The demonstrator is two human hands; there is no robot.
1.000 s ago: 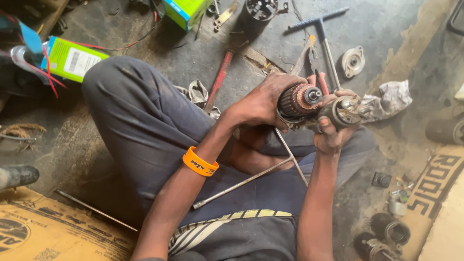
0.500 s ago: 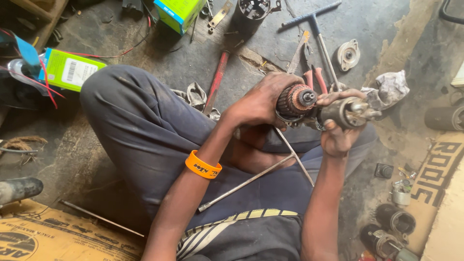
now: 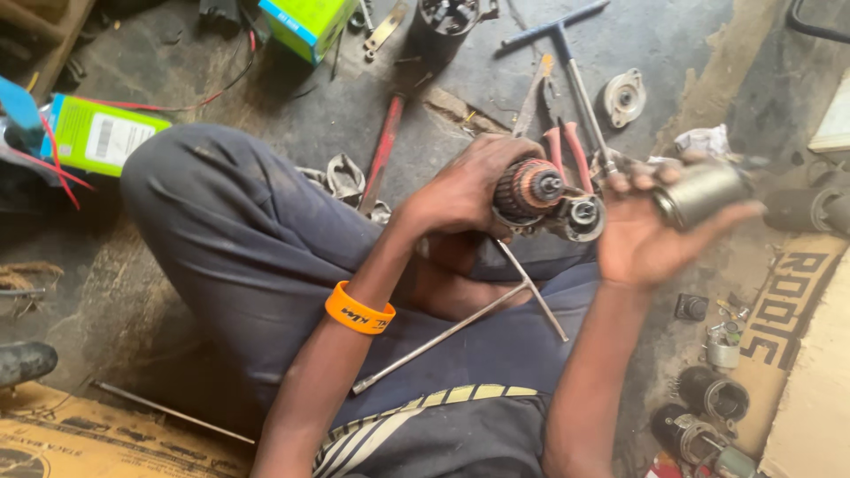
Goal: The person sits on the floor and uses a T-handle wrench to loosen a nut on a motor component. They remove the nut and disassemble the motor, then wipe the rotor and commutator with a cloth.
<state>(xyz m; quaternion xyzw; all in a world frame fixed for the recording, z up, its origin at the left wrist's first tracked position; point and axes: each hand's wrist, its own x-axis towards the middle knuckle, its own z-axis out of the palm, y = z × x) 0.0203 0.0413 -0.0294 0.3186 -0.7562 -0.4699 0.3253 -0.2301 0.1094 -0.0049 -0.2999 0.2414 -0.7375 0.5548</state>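
I sit on a workshop floor with my legs crossed. My left hand (image 3: 465, 190) grips a starter motor armature (image 3: 529, 188) with copper windings, its housing end (image 3: 580, 218) just below the shaft. My right hand (image 3: 642, 235) holds a grey metal cylinder (image 3: 699, 193), blurred, apart from the armature on its right. An orange wristband (image 3: 358, 310) sits on my left forearm. A T-handle wrench (image 3: 478, 320) lies across my lap.
On the floor lie red-handled pliers (image 3: 567, 150), a long T-wrench (image 3: 567, 53), a round metal cover (image 3: 622, 96), a red-handled tool (image 3: 386, 142), green boxes (image 3: 97, 134), and motor parts (image 3: 708, 403) at lower right. Cardboard (image 3: 80, 438) lies at lower left.
My right hand has pulled the grey cylinder off to the right, away from the armature. The view has shifted closer.
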